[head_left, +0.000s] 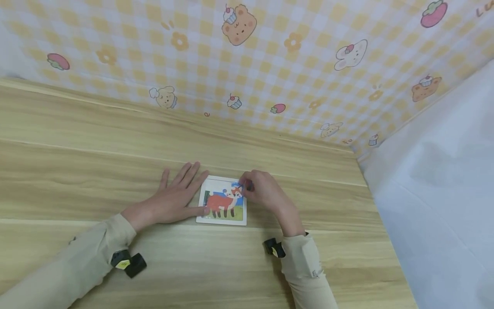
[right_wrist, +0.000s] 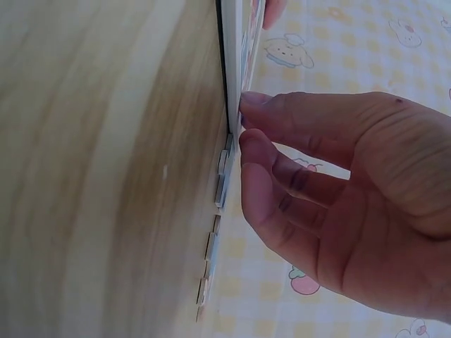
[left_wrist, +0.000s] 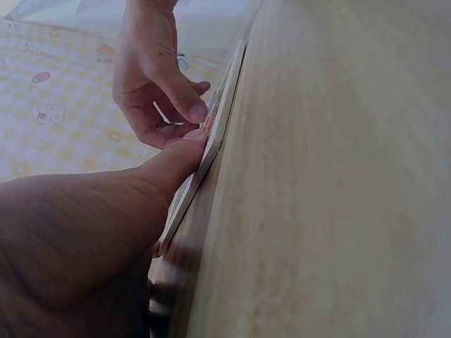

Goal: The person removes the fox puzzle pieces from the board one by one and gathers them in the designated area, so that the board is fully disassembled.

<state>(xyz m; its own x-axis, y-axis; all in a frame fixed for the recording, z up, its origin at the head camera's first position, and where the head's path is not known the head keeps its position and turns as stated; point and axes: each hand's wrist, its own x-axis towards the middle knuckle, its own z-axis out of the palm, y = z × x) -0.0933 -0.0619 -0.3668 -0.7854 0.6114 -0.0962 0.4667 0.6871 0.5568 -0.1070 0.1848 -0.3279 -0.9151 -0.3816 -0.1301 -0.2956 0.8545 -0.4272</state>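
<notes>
A square jigsaw puzzle [head_left: 223, 202] with a white frame and a red deer picture lies flat on the table. White backing shows in its upper left part. My left hand [head_left: 170, 201] is spread over the table at its left side, thumb resting on the lower left of the picture. At the upper right corner, my right hand [head_left: 263, 191] pinches a small puzzle piece between thumb and fingertips, mostly hidden by them. In the right wrist view, a bit of dark blue shows between the thumb and index finger of the right hand [right_wrist: 352, 183], right at the frame's edge.
Several loose puzzle pieces [right_wrist: 212, 245] lie in a row on the wooden table [head_left: 173, 266] beyond the frame, in the right wrist view. A yellow checked cloth [head_left: 262, 68] with cartoon prints hangs behind the table. White sheeting [head_left: 436, 193] borders the right edge.
</notes>
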